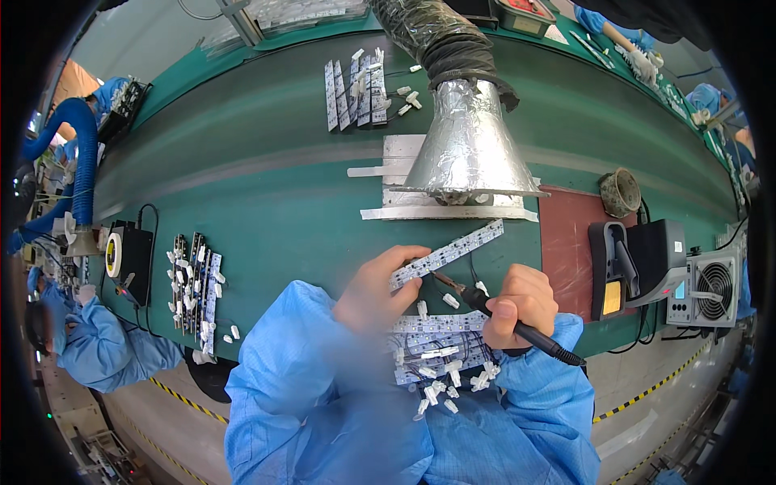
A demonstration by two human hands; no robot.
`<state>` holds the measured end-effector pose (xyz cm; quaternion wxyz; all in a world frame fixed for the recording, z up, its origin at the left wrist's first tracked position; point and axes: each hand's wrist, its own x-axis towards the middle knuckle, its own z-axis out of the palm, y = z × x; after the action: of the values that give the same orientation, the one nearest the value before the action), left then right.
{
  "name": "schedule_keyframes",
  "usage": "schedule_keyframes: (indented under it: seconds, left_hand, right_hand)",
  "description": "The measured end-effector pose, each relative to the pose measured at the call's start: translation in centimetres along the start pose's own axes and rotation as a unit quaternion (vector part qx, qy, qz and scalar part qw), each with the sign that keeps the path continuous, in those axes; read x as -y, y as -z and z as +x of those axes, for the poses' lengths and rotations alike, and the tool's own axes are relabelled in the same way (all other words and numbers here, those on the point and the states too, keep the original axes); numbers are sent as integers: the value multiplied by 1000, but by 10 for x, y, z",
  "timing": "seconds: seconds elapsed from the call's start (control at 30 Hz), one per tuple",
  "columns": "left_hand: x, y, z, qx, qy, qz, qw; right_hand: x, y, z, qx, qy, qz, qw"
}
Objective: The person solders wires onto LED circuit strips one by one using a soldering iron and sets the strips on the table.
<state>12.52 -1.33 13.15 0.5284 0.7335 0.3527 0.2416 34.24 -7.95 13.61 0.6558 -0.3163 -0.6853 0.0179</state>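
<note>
My left hand (376, 287) pinches a narrow white circuit board strip (465, 246) dotted with small components, holding it at a slant above the green table. In my right hand (524, 303) is a soldering iron (551, 347) with a black handle, its tip pointing up and left toward the strip's lower edge. Whether the tip touches the strip, I cannot tell. Just below both hands lies a pile of similar strips (440, 325) with short wires and white plug connectors (432, 392). A blurred streak partly covers my left sleeve.
A foil-covered fume cone (465, 145) hangs over a white board (404, 149). To the right are a red mat (566, 250), a round pot (620, 192), an iron stand (610, 271) and a fan-fronted unit (711, 287). More strips lie left (194, 283) and far (356, 93), near a black device (129, 255).
</note>
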Motion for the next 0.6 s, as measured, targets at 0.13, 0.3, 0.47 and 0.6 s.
schedule_keyframes:
  seconds: [0.13,0.3,0.47,0.6]
  left_hand:
    - [2,-1,0,2,3,-1,1000]
    - [2,-1,0,-2,-7,9,1000]
    - [1,0,0,-4,-4,7,1000]
    - [3,-1,0,-12,-12,17,1000]
  right_hand:
    - [0,-1,2,0,-2,2,1000]
    - [-1,-2,1,-1,-4,3,1000]
    - [-1,-3,1,0,-4,-1,1000]
    - [-1,-4,1,-1,-6,3,1000]
